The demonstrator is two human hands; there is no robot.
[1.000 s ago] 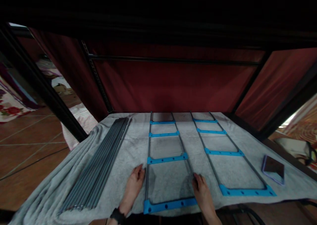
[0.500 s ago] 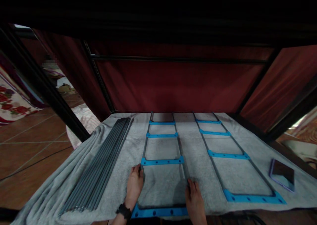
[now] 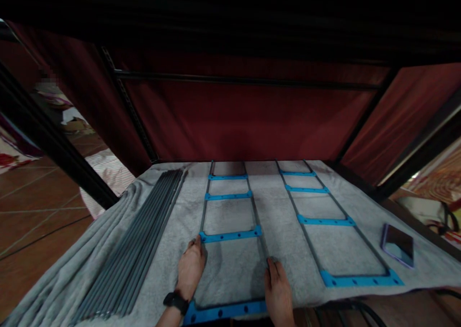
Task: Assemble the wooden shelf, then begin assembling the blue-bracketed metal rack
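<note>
My left hand [image 3: 191,266], with a dark watch on its wrist, is closed on the left side rod of the nearer-left ladder-like frame, its fingertips against the end of a blue crosspiece [image 3: 230,236]. My right hand [image 3: 278,287] is closed round the grey right side rod [image 3: 264,247] of the same frame. Blue crosspieces with dark holes join the two rods; the nearest blue crosspiece [image 3: 226,311] lies between my wrists, its right end hidden by my right hand. A similar ladder-like frame [image 3: 326,220] lies to the right.
A bundle of grey rods [image 3: 133,245] lies on the grey blanket [image 3: 180,250] at left. A phone [image 3: 397,245] rests near the right edge. Black posts [image 3: 54,139] and red curtains [image 3: 230,120] surround the surface.
The view has turned slightly, so most things appear further left. Both hands stay on the left frame's side rods; my left fingertips now sit closer to the blue crosspiece, which looks slightly more slanted.
</note>
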